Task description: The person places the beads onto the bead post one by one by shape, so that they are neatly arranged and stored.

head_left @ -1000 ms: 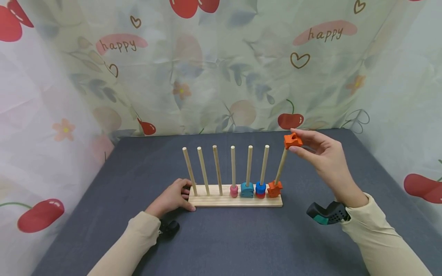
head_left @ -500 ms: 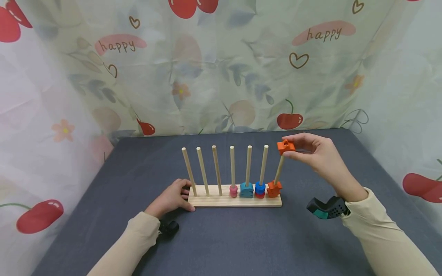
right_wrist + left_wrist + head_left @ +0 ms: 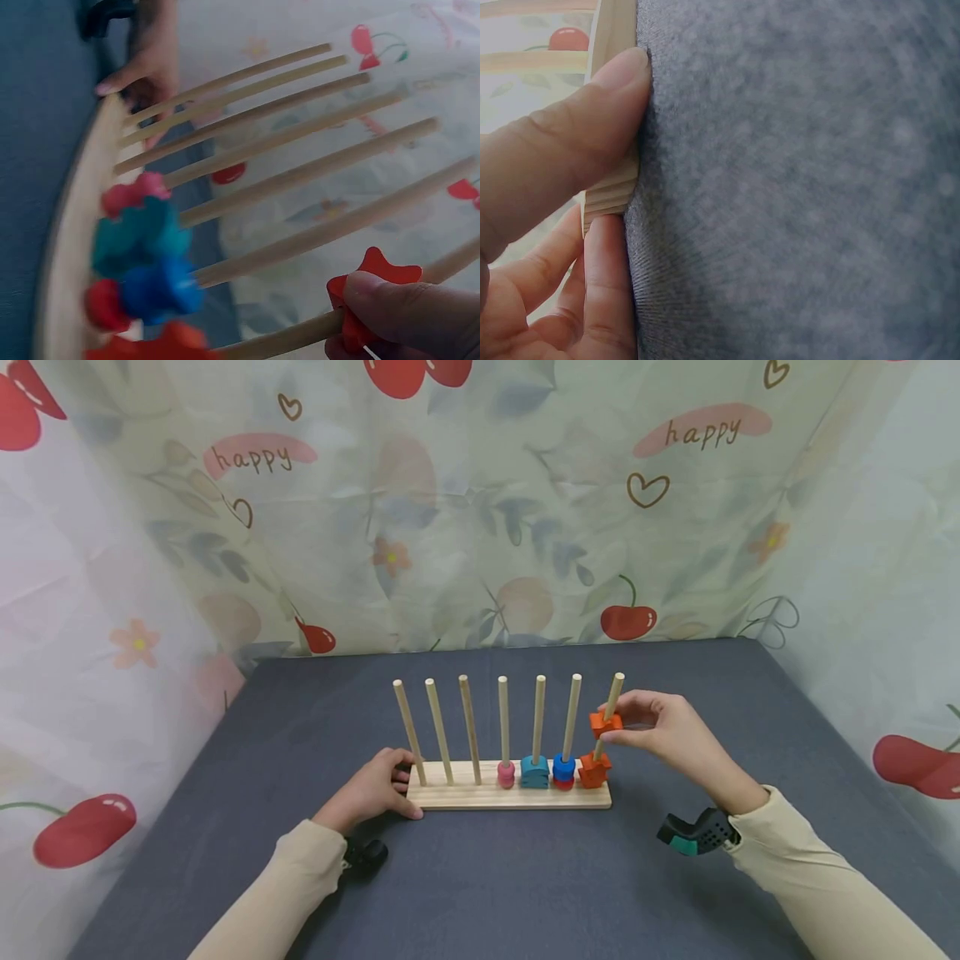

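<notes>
A wooden peg board [image 3: 487,803] with several upright pegs stands on the table. My left hand [image 3: 373,791] grips its left end, thumb [image 3: 615,97] along the front and fingers [image 3: 606,277] at the end. My right hand [image 3: 671,735] pinches an orange star-shaped bead [image 3: 602,725] between thumb and fingers. The rightmost peg [image 3: 615,691] passes through this bead, which sits partway down. Below it, apart, more orange star shape [image 3: 595,772] rests at the peg's foot. The right wrist view shows the held bead's points [image 3: 375,262] beside my thumb.
Left of the orange stack, blue beads [image 3: 564,767] sit over a red one [image 3: 563,784]. Then come teal pieces [image 3: 535,772] and pink beads [image 3: 506,774] on their pegs. Three bare pegs rise at the left. A patterned cloth [image 3: 450,527] hangs behind the dark table [image 3: 480,885].
From above the rightmost peg's tip, my right hand has moved left and down, and the orange star bead now encircles the peg partway down. My left hand keeps its place.
</notes>
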Tool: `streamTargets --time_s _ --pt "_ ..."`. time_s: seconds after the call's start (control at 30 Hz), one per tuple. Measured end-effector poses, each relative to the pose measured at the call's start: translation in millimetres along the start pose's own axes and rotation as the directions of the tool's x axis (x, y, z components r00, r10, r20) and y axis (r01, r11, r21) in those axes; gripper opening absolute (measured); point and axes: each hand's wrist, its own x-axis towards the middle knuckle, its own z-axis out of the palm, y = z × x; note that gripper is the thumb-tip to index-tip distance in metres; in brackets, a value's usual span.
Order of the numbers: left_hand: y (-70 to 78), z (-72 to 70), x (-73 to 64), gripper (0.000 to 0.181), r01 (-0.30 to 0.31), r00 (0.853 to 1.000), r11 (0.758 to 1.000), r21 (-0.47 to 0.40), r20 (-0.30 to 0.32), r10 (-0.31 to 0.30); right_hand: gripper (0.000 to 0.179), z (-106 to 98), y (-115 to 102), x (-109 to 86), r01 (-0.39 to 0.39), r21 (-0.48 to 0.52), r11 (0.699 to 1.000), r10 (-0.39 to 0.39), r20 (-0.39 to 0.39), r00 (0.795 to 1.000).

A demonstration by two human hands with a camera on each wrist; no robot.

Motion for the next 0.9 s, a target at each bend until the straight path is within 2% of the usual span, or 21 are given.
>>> streamTargets --time_s 0.17,0.3,0.9 --pt "2.8 -0.6 -2.5 0.081 0.010 1.000 1.000 0.010 -0.001 -0.010 0.030 24.2 27.0 -0.4 -0.018 -0.022 1.000 0.019 0.049 0.999" --pt "2.6 0.0 -2.4 0.081 0.013 1.000 1.000 0.013 0.000 -0.013 0.029 35.8 40.4 -1.3 -0.019 -0.049 0.999 0.021 0.057 0.998" --pt "1.7 1.2 -0.2 0.081 0.004 1.000 1.000 0.019 0.001 -0.004 0.029 37.8 42.7 -0.7 -0.037 -0.062 0.997 0.041 0.060 0.997"
